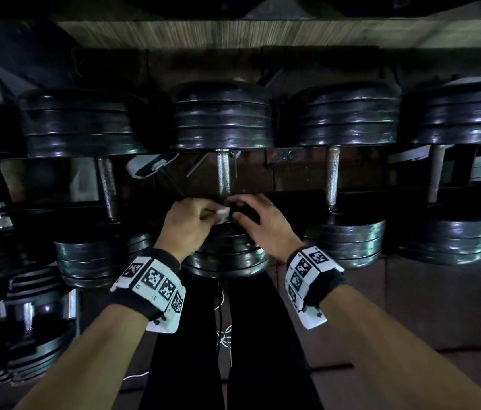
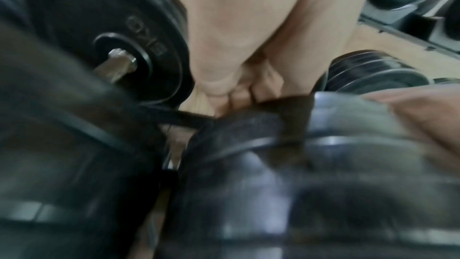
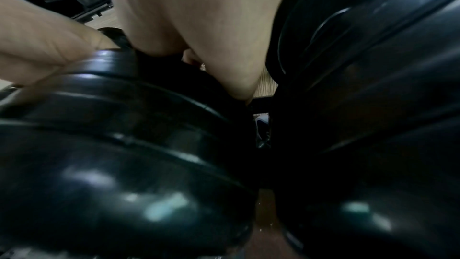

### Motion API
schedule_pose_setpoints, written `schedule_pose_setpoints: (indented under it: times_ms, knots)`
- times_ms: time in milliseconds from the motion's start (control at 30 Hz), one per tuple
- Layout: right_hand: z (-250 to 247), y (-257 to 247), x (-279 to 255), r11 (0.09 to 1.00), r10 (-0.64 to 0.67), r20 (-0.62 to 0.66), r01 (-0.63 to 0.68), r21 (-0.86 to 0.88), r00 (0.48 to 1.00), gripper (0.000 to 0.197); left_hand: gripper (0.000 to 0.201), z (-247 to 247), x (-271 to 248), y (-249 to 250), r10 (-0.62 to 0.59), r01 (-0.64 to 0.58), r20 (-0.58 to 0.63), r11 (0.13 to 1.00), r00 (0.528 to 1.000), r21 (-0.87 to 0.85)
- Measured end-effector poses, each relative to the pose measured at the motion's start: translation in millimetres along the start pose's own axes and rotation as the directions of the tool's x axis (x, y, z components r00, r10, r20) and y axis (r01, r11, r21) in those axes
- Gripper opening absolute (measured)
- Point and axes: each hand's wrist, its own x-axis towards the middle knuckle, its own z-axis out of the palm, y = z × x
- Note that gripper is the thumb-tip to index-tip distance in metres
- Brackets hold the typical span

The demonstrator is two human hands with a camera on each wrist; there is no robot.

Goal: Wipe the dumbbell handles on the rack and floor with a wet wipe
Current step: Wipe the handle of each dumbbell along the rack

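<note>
Black plate dumbbells lie in a row on the rack. The middle one shows its knurled steel handle [image 1: 223,173] between far plates [image 1: 223,119] and near plates [image 1: 224,253]. Both hands meet at the handle's near end. My left hand [image 1: 217,213] pinches a small white wet wipe [image 1: 223,216] by its fingertips. My right hand [image 1: 237,210] curls its fingers beside the wipe at the handle's base; what they grip is hidden. In the wrist views the left hand's fingers [image 2: 239,94] and the right palm [image 3: 189,27] sit behind blurred black plates [image 3: 124,145].
Neighbouring handles [image 1: 107,187] [image 1: 332,176] [image 1: 435,173] stand close on both sides. More dumbbells [image 1: 26,306] are stacked low at the left. A white object [image 1: 147,167] lies behind the rack. My legs in black trousers [image 1: 192,350] are below the hands, brown floor [image 1: 410,306] at the right.
</note>
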Motion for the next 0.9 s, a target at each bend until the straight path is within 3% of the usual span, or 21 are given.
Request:
schedule_pose_setpoints:
  times_ms: [100,200,300,400,533,667,800,900]
  knots:
    - [-10.8,-2.1,9.7,0.992,-0.002,0.152,0.021,-0.123,0.988,0.032,0.008,3.8,-5.0,5.0,0.01,-0.018,-0.066,0.993,0.998,-0.116]
    - [-18.8,-4.3,19.8,0.992,0.022,0.2,0.004,-0.128,0.98,0.021,0.005,10.6,-5.5,-0.8,-0.035,-0.023,-0.191,0.956,0.981,-0.291]
    - [-20.0,2.1,35.0,0.994,0.102,-0.023,-0.102,-0.03,0.995,0.017,0.006,22.0,-0.7,-9.4,-0.108,-0.015,-0.341,0.94,0.934,-0.34]
    - [-18.3,14.9,64.8,0.968,0.219,-0.234,-0.18,0.178,0.947,0.014,0.024,31.3,2.7,-13.1,-0.141,0.011,-0.433,0.957,0.89,-0.289]
    - [-11.6,4.7,99.9,0.974,0.22,-0.217,-0.203,0.1,0.951,0.015,0.026,31.6,4.7,-16.9,-0.195,0.029,-0.435,0.933,0.879,-0.359]
    - [0.7,-14.8,111.8,0.99,0.01,-0.198,-0.038,-0.137,0.98,0.031,0.024,30.6,4.7,-18.9,-0.185,0.027,-0.406,0.931,0.895,-0.364]
    - [-4.8,-13.7,104.3,0.999,-0.011,-0.19,0.003,-0.045,0.982,0.018,0.026,29.8,5.2,-19.3,-0.184,0.021,-0.407,0.927,0.895,-0.374]
    - [-4.7,-12.7,98.4,0.999,-0.01,-0.24,0.02,0.042,0.971,0.022,0.026,30.7,5.7,-20.0,-0.195,0.024,-0.412,0.922,0.89,-0.386]
